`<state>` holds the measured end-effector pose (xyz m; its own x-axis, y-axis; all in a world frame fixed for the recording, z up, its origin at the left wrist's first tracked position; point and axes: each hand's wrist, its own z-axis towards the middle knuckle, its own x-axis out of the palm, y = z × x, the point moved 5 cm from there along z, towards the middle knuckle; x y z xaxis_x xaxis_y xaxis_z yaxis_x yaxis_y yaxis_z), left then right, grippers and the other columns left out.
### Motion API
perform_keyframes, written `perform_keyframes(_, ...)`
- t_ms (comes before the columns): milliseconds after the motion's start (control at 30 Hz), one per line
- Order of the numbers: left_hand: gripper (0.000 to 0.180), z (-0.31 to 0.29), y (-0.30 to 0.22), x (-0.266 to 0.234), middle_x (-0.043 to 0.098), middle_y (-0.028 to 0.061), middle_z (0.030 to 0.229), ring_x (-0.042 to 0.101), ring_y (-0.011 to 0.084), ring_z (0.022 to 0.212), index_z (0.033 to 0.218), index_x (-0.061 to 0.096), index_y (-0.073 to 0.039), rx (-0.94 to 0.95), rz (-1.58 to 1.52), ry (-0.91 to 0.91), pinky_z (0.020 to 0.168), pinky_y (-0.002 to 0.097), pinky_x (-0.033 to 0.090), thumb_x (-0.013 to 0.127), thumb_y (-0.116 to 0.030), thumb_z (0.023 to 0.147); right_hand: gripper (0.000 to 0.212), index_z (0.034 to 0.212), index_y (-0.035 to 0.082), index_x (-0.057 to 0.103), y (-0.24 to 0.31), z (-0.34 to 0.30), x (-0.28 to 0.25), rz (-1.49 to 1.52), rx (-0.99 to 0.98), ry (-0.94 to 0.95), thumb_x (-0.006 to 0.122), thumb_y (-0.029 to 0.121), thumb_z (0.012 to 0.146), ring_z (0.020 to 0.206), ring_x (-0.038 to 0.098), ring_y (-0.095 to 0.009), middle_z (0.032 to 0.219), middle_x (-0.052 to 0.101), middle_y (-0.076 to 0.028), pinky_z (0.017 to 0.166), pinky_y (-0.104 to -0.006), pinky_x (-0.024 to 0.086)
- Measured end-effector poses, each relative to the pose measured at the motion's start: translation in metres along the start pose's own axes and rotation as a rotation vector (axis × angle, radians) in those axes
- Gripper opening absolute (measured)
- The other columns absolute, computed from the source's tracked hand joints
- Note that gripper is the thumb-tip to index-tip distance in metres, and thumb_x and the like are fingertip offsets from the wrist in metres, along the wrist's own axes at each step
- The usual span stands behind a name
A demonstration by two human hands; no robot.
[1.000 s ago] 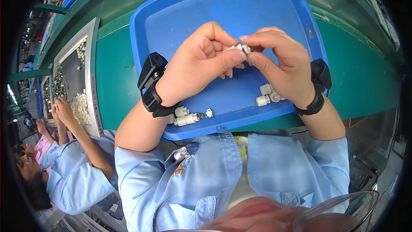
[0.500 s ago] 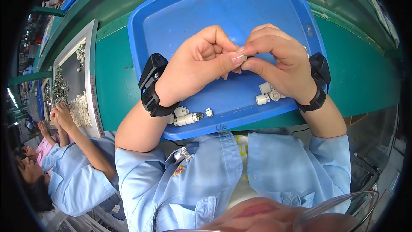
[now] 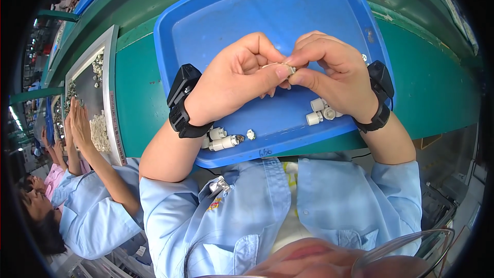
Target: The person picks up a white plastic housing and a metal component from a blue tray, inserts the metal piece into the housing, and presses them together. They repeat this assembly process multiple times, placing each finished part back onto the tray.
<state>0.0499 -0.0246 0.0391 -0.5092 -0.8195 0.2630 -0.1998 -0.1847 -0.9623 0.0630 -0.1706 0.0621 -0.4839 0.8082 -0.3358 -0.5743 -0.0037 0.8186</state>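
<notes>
Above the blue tray, my left hand and my right hand meet fingertip to fingertip. Both are closed in a pinch on a small whitish part with a shiny look. Most of it is hidden by the fingers, so its kind is not clear. Below my right hand lies a group of white cylindrical pieces in the tray. More white cylinders rest by my left wrist, one with a brownish metallic end. Beside them sits a small loose white-and-metal piece.
The tray rests on a green bench. To the left, a grey-framed tray holds heaps of small metal and white parts. A co-worker's hands are over it. Another small piece lies by the tray's right wall.
My right hand has shifted very slightly, and the small part shows a little more between my fingertips. The co-worker's hands have risen and straightened over the grey-framed tray.
</notes>
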Motion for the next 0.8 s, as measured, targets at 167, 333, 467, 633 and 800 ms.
perform_keyframes(167,0.013,0.001,0.0,0.005,0.063,0.0042,0.082,0.054,0.0044,0.067,0.092,0.05,-0.004,0.036,0.016,-0.007,0.056,0.017,0.042,0.057,-0.015,0.089,0.018,0.09,0.001,0.06,-0.001,-0.001,-0.001,0.002,-0.02,0.013,0.069,0.003,0.075,0.079,0.055,-0.018,0.081,0.061,-0.007,0.07,-0.0274,0.044)
perform_keyframes(333,0.015,0.003,0.003,0.001,0.063,0.0051,0.084,0.054,0.0047,0.067,0.095,0.048,-0.004,0.049,-0.042,0.009,0.056,0.0172,0.042,0.056,-0.016,0.09,0.018,0.089,0.002,0.061,-0.002,0.0,-0.004,0.082,0.011,-0.023,0.07,0.002,0.074,0.079,0.056,-0.017,0.082,0.062,-0.007,0.069,-0.0276,0.045)
perform_keyframes(467,0.017,0.004,0.005,0.002,0.062,0.0054,0.085,0.054,0.0051,0.067,0.098,0.046,-0.004,0.081,-0.098,0.03,0.056,0.017,0.042,0.054,-0.018,0.091,0.018,0.089,0.002,0.062,-0.003,0.0,-0.003,0.053,0.069,-0.035,0.07,0.0,0.073,0.079,0.055,-0.017,0.083,0.062,-0.007,0.07,-0.028,0.045)
perform_keyframes(633,0.016,0.003,0.006,0.0,0.059,0.0036,0.082,0.052,0.0055,0.065,0.097,0.044,-0.006,0.13,-0.076,0.014,0.055,0.0171,0.041,0.05,-0.02,0.093,0.018,0.087,0.002,0.061,0.0,0.001,-0.004,0.004,0.018,-0.023,0.07,-0.001,0.072,0.079,0.056,-0.018,0.082,0.063,-0.007,0.071,-0.0288,0.045)
perform_keyframes(800,0.022,0.001,0.0,0.004,0.056,0.002,0.078,0.05,0.0048,0.062,0.095,0.042,-0.007,0.168,0.129,-0.049,0.053,0.0167,0.039,0.044,-0.029,0.095,0.019,0.083,0.002,0.061,0.007,0.002,0.0,-0.091,-0.067,-0.026,0.072,0.0,0.069,0.077,0.057,-0.021,0.079,0.063,-0.007,0.07,-0.0301,0.045)
